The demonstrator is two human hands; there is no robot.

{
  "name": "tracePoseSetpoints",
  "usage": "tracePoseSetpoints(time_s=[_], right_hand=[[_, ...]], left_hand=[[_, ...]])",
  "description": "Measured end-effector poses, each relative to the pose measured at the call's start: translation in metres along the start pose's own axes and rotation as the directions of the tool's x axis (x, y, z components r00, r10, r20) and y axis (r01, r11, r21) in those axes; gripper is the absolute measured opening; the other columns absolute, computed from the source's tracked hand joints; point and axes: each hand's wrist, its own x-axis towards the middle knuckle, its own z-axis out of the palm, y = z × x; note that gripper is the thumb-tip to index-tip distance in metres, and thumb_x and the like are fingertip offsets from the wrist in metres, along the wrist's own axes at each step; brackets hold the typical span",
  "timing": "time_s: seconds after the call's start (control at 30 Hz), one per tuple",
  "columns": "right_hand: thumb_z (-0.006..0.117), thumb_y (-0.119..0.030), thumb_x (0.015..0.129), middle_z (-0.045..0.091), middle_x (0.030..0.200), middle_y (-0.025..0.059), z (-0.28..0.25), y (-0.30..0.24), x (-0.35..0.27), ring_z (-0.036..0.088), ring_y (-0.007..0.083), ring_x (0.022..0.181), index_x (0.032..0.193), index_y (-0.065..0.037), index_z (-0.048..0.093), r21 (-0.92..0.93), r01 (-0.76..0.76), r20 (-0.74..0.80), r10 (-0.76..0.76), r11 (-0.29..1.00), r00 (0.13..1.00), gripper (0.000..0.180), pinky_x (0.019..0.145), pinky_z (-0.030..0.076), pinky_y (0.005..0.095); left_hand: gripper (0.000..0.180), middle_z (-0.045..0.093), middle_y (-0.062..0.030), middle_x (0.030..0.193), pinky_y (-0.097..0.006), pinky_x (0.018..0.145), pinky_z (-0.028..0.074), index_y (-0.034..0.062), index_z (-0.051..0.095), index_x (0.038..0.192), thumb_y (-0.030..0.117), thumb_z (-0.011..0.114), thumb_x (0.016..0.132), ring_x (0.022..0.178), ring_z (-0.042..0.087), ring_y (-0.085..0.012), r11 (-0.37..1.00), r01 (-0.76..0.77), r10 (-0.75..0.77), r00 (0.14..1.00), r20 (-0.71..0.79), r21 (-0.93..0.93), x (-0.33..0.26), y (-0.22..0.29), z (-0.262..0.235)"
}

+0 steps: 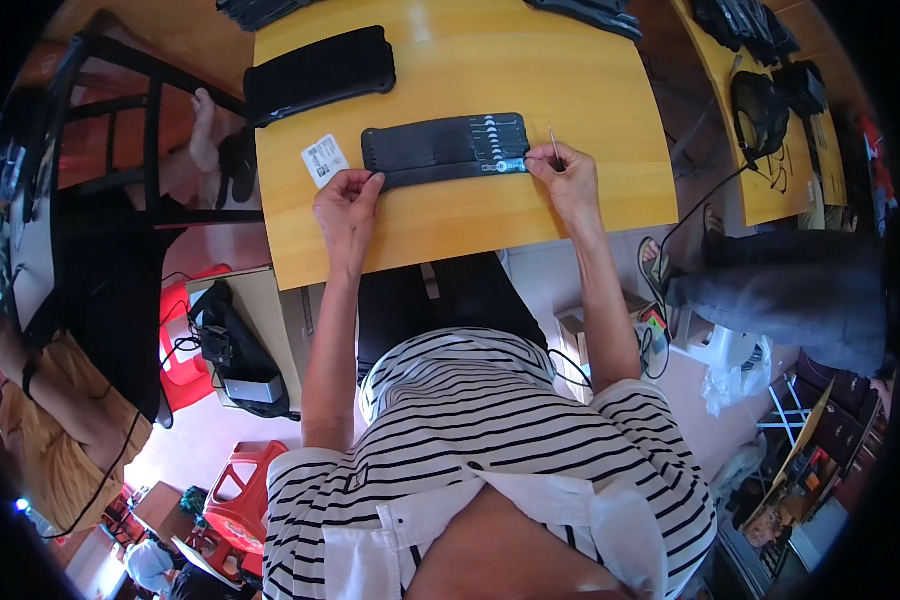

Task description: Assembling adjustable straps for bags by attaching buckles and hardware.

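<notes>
Both hands, left hand [346, 203] and right hand [567, 176], pinch a black pouch [444, 148] on the yellow table [470, 230].

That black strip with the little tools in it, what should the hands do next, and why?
Probably the right hand should bring its thin pin down to the black strip. The pin sits pinched just past the strip's right end, above the table, while the left hand holds the strip's left end.

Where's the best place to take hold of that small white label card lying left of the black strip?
The white label card lies flat on the yellow table, tilted, apart from the black strip. Probably best pinched at its outer left corner, coming from the table's left edge, where bare tabletop surrounds it. The left hand is nearest; the right hand holds a thin pin at the strip's right end.
</notes>
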Motion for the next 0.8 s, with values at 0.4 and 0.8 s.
tracePoseSetpoints(time_s=[0.4,0.8], right_hand=[[0.067,-0.001,0.072,0.054,0.059,-0.0011,0.0037,-0.0041,-0.0015,0.047,0.0063,0.054,0.078,0.001,0.066,-0.089,0.01,-0.053,-0.015,0.996,0.998,0.006,0.05,0.04,0.0218],[0.068,-0.003,0.071,0.056,0.058,0.0011,0.0062,-0.0037,-0.0016,0.049,0.0077,0.054,0.078,0.0,0.065,-0.131,0.033,-0.085,-0.044,0.991,0.995,0.008,0.05,0.041,0.0234]], left_hand=[[0.013,0.056,-0.0011,0.063,-0.02,0.043,0.04,-0.0017,0.059,0.078,0.009,0.068,0.077,0.049,0.047,-0.0047,0.999,-0.008,0.01,0.999,-0.042,0.046,0.0,0.0006,0.0029],[0.014,0.056,-0.0017,0.063,-0.02,0.043,0.04,-0.0015,0.057,0.077,0.008,0.067,0.077,0.049,0.047,-0.005,0.999,-0.037,0.039,0.998,-0.051,0.033,-0.0004,-0.002,0.0042]])
